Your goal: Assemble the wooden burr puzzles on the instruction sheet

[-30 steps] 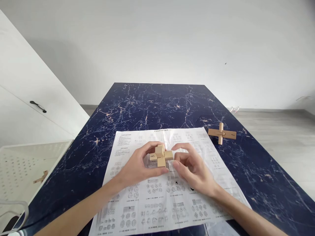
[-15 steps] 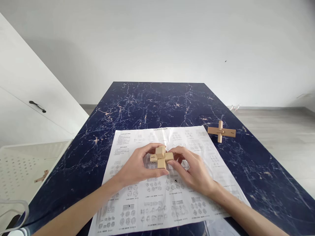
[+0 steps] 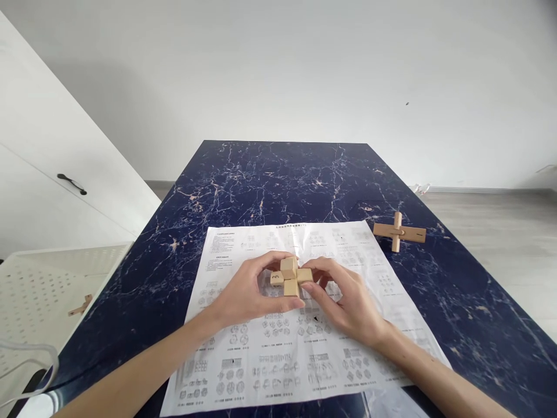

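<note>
"Looking over your desk (image 3: 261, 180), what could go wrong from here?"

"Biggest first: the paper sheet (image 3: 300, 348) lies creased under my work, so dragging across it might wrinkle or shift it. Smaller, over the middle of the sheet, is the wooden puzzle (image 3: 290, 287). I can't tell whether it rests on the paper or is lifted."

"And your grip?"

"Both sides are clamped on the puzzle. My left hand (image 3: 242, 293) wraps it, thumb in front, fingers behind; my right hand (image 3: 349, 300) pinches the block (image 3: 306, 275) at its right. Pulling unevenly could jam that block or work it loose. If my left thumb slipped, the whole piece might tip."

"What about edges and room?"

"Past the sheet's far edge, a broad stretch of marbled top runs to the desk's far edge, so I'd judge forward the easiest way to move. Along the left edge sits a white basket (image 3: 39, 290), where a dropped piece could land. The wooden cross (image 3: 396, 231) lies just off the sheet's far right corner, near the desk's right edge; a wide swing of my right elbow or hand could knock it over the side."
</note>
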The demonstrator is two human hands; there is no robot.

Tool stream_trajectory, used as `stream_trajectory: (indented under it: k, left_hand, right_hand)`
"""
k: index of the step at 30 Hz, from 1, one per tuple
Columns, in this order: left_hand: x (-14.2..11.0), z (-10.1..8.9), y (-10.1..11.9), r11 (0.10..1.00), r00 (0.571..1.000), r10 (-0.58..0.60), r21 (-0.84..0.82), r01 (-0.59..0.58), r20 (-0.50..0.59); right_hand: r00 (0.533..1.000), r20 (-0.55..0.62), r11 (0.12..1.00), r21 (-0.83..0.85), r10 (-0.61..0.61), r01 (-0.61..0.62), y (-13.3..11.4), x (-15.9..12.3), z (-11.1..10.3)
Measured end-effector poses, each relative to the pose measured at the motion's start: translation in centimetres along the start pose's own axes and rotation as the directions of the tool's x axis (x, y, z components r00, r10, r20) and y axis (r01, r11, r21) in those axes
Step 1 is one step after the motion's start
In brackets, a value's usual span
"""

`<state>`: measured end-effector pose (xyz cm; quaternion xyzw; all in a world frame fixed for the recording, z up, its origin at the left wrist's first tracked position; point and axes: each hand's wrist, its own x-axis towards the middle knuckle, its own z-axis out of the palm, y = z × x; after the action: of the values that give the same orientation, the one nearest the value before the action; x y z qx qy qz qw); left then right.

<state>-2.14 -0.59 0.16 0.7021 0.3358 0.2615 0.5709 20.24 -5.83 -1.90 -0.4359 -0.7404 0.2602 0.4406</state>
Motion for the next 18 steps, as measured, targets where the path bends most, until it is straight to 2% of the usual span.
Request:
stream_trajectory:
  k: [11,18]
  left_hand:
    - [0.13,-0.12,0.34,0.999,0.999,-0.032,-0.002,0.032,0.030]
    - [-0.05,0.31,0.76,0.998,0.998,-0.068,-0.009,0.068,-0.008]
  right_hand:
    - [1.000,0.008,1.000,0.000,0.004,-0.004,0.20,-0.13,0.09]
    - [0.997,0.008,0.997,-0.006,0.083,-0.083,0.37,-0.11,0.05]
